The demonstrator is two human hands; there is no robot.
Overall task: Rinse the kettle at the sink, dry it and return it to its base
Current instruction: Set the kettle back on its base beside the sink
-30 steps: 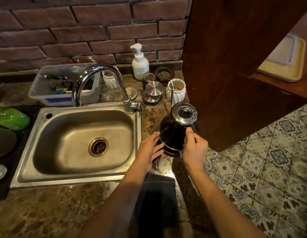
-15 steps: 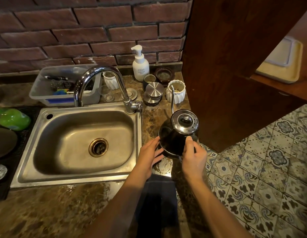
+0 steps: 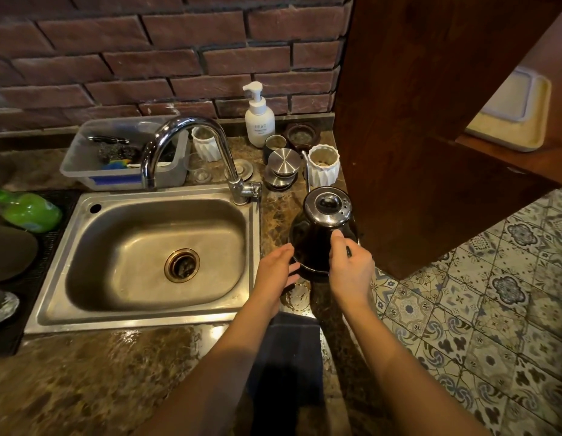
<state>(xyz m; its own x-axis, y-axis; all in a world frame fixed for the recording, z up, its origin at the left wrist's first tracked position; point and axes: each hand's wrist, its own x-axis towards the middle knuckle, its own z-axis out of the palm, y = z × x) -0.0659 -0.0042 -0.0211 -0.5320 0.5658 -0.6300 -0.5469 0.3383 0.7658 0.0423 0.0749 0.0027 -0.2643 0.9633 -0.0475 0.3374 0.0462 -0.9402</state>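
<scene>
Head view, looking down at counter right of sink. Black kettle (image 3: pixel 317 243) with shiny steel lid (image 3: pixel 327 206) stands upright on the marble counter (image 3: pixel 84 382), near its right edge, just beside the sink (image 3: pixel 147 256). Whether it sits on a base cannot be told; the bottom is hidden by the hands. Thin spout (image 3: pixel 305 171) rises at the far side.

Right hand (image 3: pixel 352 272) wrapped round the kettle's near-right side, thumb up against the body, fingers curled closed on it where the handle would be. Left hand (image 3: pixel 275 269) at the lower left of the body, fingers loosely spread, tips touching the kettle wall.

Close behind the kettle: white ribbed cup (image 3: pixel 323 162), stack of steel lids (image 3: pixel 283 171), small dark cup (image 3: pixel 275 143), brown dish (image 3: pixel 301 135), white pump bottle (image 3: pixel 259 119) against the brick wall (image 3: pixel 147 58). Dark wooden cabinet panel (image 3: pixel 414 121) stands tight on the kettle's right.

Chrome faucet (image 3: pixel 191 146) arches over the steel sink, basin empty, drain (image 3: pixel 182 265) in the middle. Clear plastic bin (image 3: pixel 122 155) with scrubbers behind the faucet. Green item (image 3: pixel 31 212) and dark plate (image 3: pixel 9 253) on a black mat left of the sink. Dark cloth (image 3: pixel 286 357) hangs at the counter's near edge between the forearms. Patterned floor tiles (image 3: pixel 477 309) to the right
</scene>
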